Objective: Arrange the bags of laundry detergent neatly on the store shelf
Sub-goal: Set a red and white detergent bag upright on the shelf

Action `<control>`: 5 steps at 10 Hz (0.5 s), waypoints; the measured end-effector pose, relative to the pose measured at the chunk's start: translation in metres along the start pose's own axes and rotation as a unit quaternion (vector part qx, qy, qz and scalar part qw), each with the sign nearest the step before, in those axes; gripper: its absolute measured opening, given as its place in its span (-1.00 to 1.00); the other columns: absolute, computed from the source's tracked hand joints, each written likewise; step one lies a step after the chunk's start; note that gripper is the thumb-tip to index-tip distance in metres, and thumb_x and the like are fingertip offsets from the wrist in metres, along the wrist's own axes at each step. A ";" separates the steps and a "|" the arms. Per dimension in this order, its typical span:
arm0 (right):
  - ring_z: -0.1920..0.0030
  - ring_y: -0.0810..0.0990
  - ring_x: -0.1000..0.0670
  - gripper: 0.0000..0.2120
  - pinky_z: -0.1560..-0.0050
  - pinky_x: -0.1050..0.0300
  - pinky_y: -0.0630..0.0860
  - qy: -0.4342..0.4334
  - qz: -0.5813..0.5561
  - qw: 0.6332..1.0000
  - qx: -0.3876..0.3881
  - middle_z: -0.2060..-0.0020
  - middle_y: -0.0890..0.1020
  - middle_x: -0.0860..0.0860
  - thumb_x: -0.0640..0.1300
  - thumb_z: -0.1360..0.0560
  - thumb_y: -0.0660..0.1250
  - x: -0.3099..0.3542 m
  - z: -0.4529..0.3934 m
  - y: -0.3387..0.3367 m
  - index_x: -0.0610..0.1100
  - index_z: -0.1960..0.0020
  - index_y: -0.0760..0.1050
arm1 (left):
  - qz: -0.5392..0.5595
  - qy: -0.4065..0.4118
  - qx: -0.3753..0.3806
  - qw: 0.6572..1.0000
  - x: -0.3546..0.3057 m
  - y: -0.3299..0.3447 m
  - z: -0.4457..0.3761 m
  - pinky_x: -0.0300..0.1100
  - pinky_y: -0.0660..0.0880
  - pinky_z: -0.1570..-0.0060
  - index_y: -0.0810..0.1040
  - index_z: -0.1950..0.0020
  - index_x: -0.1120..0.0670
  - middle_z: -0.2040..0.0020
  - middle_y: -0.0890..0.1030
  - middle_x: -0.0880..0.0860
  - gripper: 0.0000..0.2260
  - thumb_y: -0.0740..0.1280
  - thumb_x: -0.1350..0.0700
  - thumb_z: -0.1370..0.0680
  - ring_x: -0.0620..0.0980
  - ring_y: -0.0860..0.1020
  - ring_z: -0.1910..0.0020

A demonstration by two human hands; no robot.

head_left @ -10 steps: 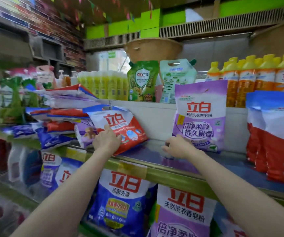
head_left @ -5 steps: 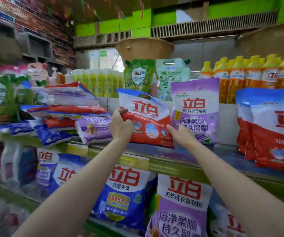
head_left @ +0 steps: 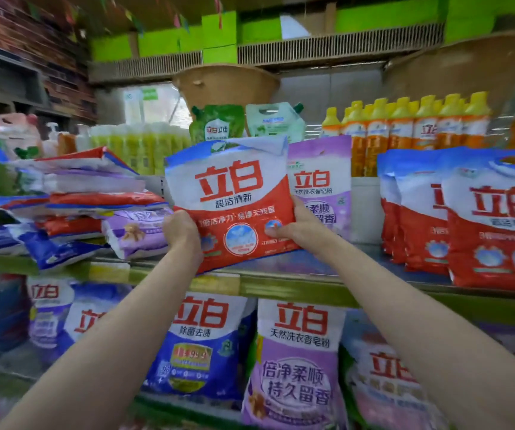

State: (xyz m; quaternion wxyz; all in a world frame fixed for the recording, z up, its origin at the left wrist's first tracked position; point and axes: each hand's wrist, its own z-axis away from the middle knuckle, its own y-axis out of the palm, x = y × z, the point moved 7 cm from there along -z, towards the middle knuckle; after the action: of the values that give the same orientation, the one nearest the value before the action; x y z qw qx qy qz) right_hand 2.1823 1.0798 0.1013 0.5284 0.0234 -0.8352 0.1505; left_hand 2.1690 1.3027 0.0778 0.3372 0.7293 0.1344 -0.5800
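A red and white detergent bag [head_left: 234, 193] stands upright and slightly tilted over the front of the middle shelf [head_left: 281, 285]. My left hand [head_left: 181, 232] grips its lower left edge and my right hand [head_left: 296, 229] grips its lower right edge. Behind it a purple bag [head_left: 327, 178] stands upright. To the left lies an untidy pile of flat bags [head_left: 94, 206] in red, blue and purple. At the right a row of upright red bags [head_left: 482, 218] faces forward.
Yellow bottles [head_left: 405, 128] and green pouches [head_left: 219, 125] line the ledge behind. The lower shelf holds upright blue bags [head_left: 200, 346] and purple bags [head_left: 296, 364]. Bare shelf surface [head_left: 343, 259] lies between the held bag and the red row.
The red bag came off the left pile, rose and turned upright toward the centre. My right hand left the purple bag and took the red bag's right edge.
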 end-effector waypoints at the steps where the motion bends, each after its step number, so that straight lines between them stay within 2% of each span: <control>1: -0.15 0.56 -0.08 -0.29 -0.26 -0.05 0.46 0.002 0.059 0.998 -0.023 -0.20 0.55 -0.12 -0.39 -0.35 0.45 0.006 0.008 -0.021 -0.14 -0.40 0.22 | 0.059 -0.023 0.009 0.998 0.014 0.024 -0.012 -0.21 0.44 0.49 0.44 0.23 0.10 0.17 0.50 0.10 -0.84 0.13 0.20 -0.51 0.06 0.48 0.25; 2: -0.10 0.56 -0.09 -0.32 -0.20 -0.10 0.51 0.015 0.056 0.997 -0.042 -0.19 0.56 -0.17 -0.43 -0.34 0.44 0.005 0.034 -0.056 -0.22 -0.38 0.25 | 0.055 -0.031 0.033 0.997 0.013 0.052 0.028 -0.27 0.40 0.57 0.47 0.24 0.14 0.28 0.49 0.05 -0.79 0.11 0.25 -0.54 0.00 0.45 0.37; 3: -0.08 0.54 -0.12 -0.37 -0.16 -0.11 0.52 0.025 0.042 0.997 -0.066 -0.18 0.55 -0.21 -0.48 -0.35 0.40 0.003 0.057 -0.089 -0.29 -0.36 0.28 | 0.054 -0.022 0.039 0.998 0.018 0.076 0.057 -0.25 0.50 0.56 0.57 0.05 0.21 0.10 0.60 0.14 -0.78 0.13 0.27 -0.51 0.07 0.57 0.27; 4: -0.07 0.58 -0.13 -0.44 -0.17 -0.12 0.52 0.036 0.019 0.992 -0.122 -0.15 0.59 -0.21 -0.44 -0.35 0.43 -0.003 0.084 -0.138 -0.26 -0.30 0.37 | 0.045 -0.067 0.174 0.981 0.034 0.114 0.099 -0.22 0.49 0.47 0.54 0.23 0.13 0.20 0.60 0.14 -0.89 0.23 0.20 -0.33 0.01 0.54 0.38; 5: -0.08 0.62 -0.13 -0.48 -0.15 -0.14 0.54 0.045 0.019 0.984 -0.173 -0.11 0.62 -0.13 -0.34 -0.34 0.48 -0.009 0.100 -0.170 -0.18 -0.25 0.41 | -0.017 -0.018 0.257 0.966 0.033 0.134 0.130 -0.31 0.49 0.46 0.50 -0.10 0.15 0.10 0.62 0.15 -0.65 0.36 0.19 -0.32 0.00 0.55 0.31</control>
State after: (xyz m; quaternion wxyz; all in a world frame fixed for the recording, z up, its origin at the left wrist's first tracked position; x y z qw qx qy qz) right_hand 2.1325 0.8889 0.0925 0.5582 -0.0912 -0.8245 0.0149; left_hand 2.1591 1.1136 0.0790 0.1312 0.7783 -0.0134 -0.6139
